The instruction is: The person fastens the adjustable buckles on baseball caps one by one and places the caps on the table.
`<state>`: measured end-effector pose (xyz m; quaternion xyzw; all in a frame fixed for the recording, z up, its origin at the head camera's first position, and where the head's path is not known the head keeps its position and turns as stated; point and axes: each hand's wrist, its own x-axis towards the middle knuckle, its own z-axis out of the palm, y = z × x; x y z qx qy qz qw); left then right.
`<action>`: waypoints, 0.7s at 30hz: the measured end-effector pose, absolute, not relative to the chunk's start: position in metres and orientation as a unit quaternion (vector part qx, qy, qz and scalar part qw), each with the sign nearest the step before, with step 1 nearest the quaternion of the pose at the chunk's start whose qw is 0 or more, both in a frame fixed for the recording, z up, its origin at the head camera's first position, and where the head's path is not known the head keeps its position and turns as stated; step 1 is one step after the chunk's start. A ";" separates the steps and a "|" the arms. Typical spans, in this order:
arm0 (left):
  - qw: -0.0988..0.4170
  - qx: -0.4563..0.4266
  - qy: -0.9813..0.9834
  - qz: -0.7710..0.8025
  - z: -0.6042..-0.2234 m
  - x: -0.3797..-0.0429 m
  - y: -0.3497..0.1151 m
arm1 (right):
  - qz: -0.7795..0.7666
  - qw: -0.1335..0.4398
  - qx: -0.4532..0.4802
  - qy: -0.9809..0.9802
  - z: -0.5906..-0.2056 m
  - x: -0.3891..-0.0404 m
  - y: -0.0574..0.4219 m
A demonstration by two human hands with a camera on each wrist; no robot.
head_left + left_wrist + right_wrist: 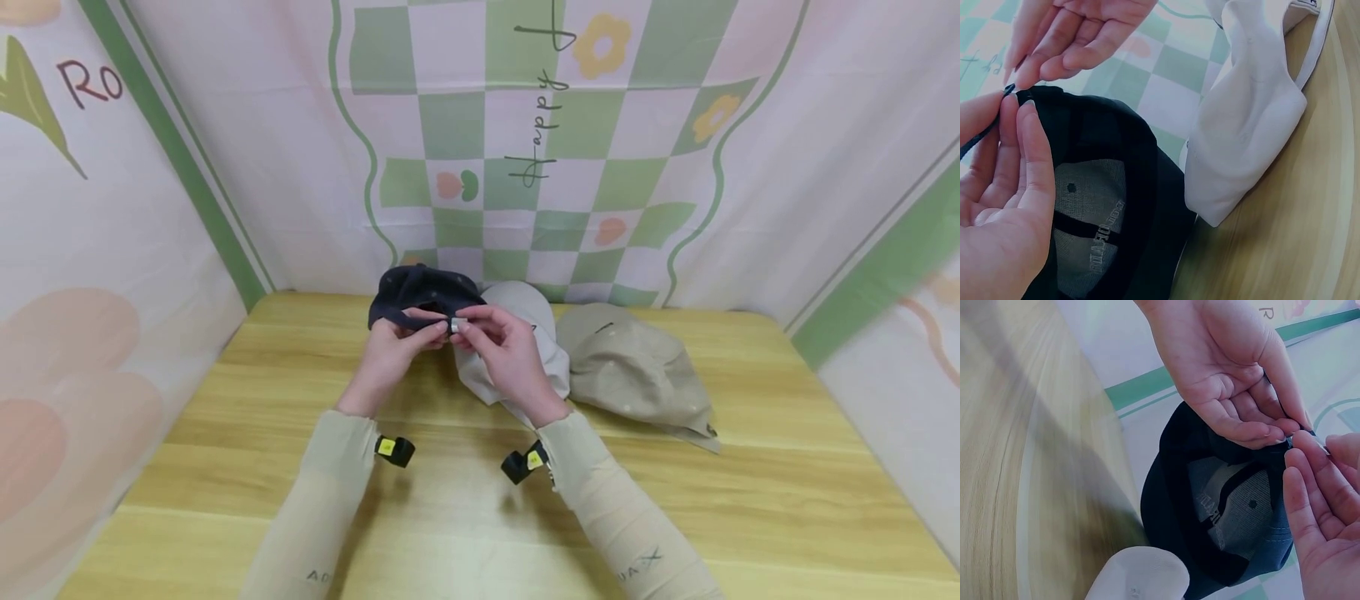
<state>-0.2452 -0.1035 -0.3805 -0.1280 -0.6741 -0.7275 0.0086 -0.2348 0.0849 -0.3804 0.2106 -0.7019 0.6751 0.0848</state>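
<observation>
A dark navy cap [423, 287] is at the back of the table, its inside and lining [1088, 219] facing the wrist cameras. My left hand [390, 354] pinches the cap's adjustment strap [401, 319] between thumb and fingers. At the strap's end, my right hand [513, 354] pinches a small silver buckle [455, 325]. The fingertips of both hands meet there and partly hide buckle and strap. Close behind the right hand sits a light grey cap [517, 296], partly covered by that hand in the head view.
To the right of the light grey cap lies a khaki cap [637, 358], its strap end toward the front right. The wooden table [225, 433] meets a patterned cloth backdrop [510, 125] behind the caps. Black wrist camera mounts [401, 452] hang below both sleeves.
</observation>
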 end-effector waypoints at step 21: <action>-0.008 -0.131 -0.652 -0.747 -0.383 -0.242 -0.109 | 0.665 0.076 0.204 -0.714 -0.379 -0.235 0.086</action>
